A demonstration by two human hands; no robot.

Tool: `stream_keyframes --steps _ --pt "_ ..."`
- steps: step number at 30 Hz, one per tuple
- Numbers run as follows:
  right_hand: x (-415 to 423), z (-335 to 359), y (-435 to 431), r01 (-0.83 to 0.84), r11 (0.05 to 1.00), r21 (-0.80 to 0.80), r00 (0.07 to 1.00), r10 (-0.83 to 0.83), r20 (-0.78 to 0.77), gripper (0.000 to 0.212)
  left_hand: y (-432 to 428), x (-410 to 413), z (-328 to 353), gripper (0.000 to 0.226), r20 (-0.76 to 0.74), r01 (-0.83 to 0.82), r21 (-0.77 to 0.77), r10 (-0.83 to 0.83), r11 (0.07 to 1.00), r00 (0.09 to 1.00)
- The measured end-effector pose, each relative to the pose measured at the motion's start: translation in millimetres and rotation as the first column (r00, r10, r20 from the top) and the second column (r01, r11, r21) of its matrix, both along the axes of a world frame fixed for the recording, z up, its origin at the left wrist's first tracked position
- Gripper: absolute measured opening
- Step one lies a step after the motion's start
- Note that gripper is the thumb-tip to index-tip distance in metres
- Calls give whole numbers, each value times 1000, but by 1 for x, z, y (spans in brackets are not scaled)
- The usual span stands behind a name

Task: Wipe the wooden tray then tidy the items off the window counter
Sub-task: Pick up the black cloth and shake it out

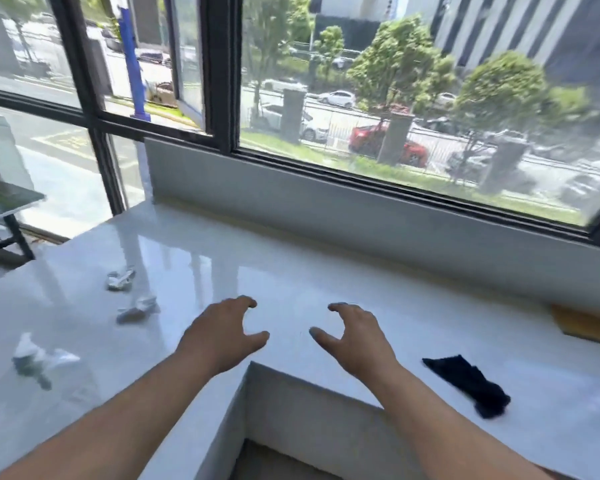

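both hands out over a glossy white counter (pixel 291 271) below a wide window (pixel 395 98). left hand (pixel 222 336) palm down, fingers curled loosely and spread from the thumb, holding nothing. right hand (pixel 355 336) a mirror of it, thumb and fingers apart in a wide claw, also empty. a clear gap of bare counter between the two. both forearms bare, reaching in from the bottom edge across the inner corner of the counter.

wooden tray (pixel 586 325) at the far right edge, only a tan corner in view, flat on the counter and well apart from the right hand. dark cloth (pixel 468 384) crumpled on the counter to the right of the right forearm, between that arm and the tray, touching neither.

three scraps on the left side: one crumpled scrap (pixel 120 279) farthest back, silvery, possibly foil or a wrapper, too blurred to say. second scrap (pixel 136 310) just in front of it, nearer the left hand. third scrap (pixel 40 358), the largest, white with something dark in it, near the left edge and well apart from the other two. none touching a hand.

small dark table (pixel 4 199) past the counter's left end. through the glass, trees, parked cars and a tall building, all smeared by motion blur.
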State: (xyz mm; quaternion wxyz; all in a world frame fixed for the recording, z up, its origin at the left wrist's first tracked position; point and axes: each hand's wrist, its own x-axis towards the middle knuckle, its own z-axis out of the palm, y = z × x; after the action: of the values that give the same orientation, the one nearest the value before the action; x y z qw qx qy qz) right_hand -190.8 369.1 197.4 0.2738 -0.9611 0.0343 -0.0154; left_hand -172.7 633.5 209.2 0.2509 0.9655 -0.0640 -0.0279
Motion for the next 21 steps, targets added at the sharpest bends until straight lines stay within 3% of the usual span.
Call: stream_keyframes --steps 5,11,21 --pt "-77 15 -139 265 963 53 962 -268 58 82 -143 -2 8 65 -18 217 -9 -217 976 976" --pt "-127 -8 -272 479 871 106 877 -481 -9 73 -299 -10 -8 64 -49 398 -12 -398 917 916" --pt "-69 -132 -447 518 849 108 838 -477 -265 72 -487 43 -95 58 -220 380 79 -355 922 908"
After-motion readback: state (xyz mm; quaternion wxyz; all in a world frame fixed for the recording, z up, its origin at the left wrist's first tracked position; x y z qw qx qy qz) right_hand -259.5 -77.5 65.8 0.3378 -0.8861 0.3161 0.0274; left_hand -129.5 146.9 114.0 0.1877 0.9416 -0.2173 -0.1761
